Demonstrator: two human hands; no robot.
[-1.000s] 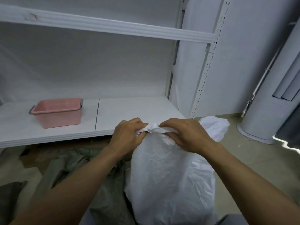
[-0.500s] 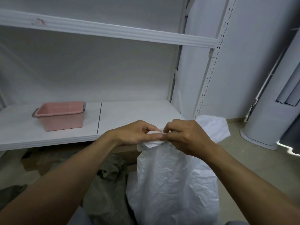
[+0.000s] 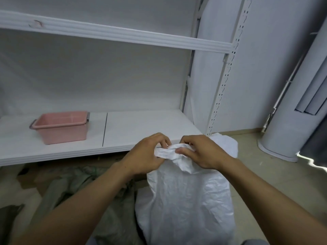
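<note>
Your sack [image 3: 187, 200] stands upright on the floor [image 3: 256, 177], just in front of the front edge of the shelf [image 3: 70, 153], at its right end. Both of your hands are at its top. Your left hand [image 3: 146, 154] grips the bunched mouth [image 3: 168, 152] from the left, fingers curled over the fabric. Your right hand [image 3: 205, 152] pinches the same bunch from the right, thumb lying along the front of it. The two hands are almost touching, with only a short twist of woven plastic between them.

The step in hand looks like working that mouth (whether to twist it shut or to tease it open, I cannot tell). Either way, hold the hands this close: a short span gives you control, while a long one lets the stiff weave spring back. Let one hand anchor the neck low, against the body of the sack, and let the other do the turning or peeling. Pull sideways, not upwards, so that the sack does not lift and tip towards the grey sacks [image 3: 74, 188] lying at its left. A loose flap [image 3: 224, 145] stands behind your right hand; gather it in too, or it will likely slip out of the bunch. The pink bin [image 3: 60, 128] near the shelf's left end is well apart and plays no part.
</note>
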